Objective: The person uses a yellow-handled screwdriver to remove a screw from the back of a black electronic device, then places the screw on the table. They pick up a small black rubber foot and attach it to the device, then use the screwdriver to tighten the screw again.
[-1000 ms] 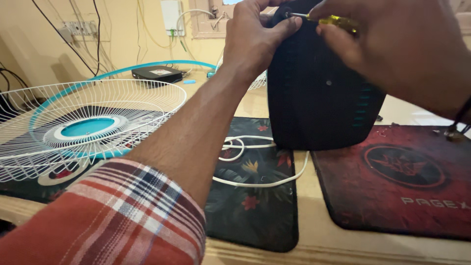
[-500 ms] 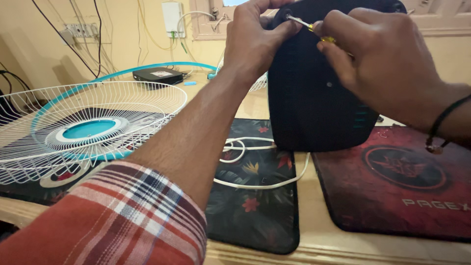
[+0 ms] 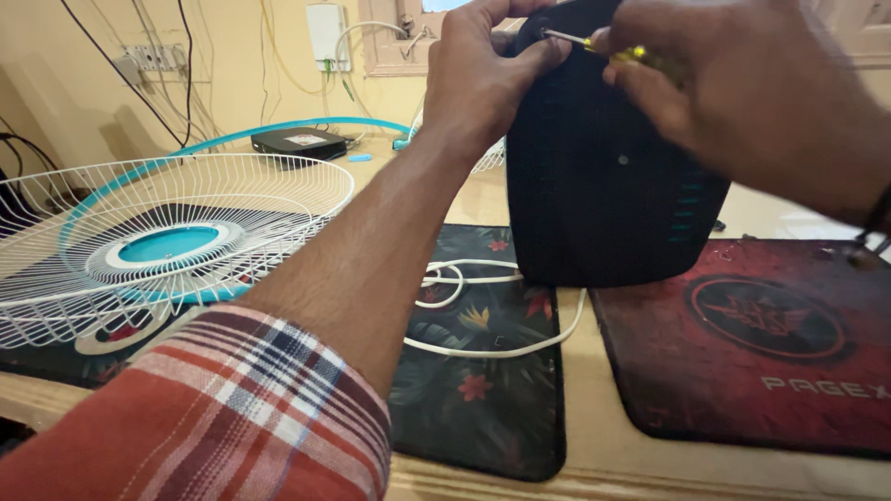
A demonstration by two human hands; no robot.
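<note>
Left hand (image 3: 483, 74) gripping black housing (image 3: 603, 176) top, right hand (image 3: 742, 93) clamped on screwdriver (image 3: 603, 48) beside it

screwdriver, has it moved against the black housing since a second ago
Yes. The screwdriver has swung leftward along the top of the black housing, its tip now close to the left hand.

We see a yellow wall (image 3: 232, 83) with a socket strip (image 3: 153, 58), hanging cables (image 3: 186, 56) and a white box (image 3: 327, 32). Wooden window frame (image 3: 390, 56) top centre, daylight behind. Wooden tabletop (image 3: 594, 436) below.
</note>
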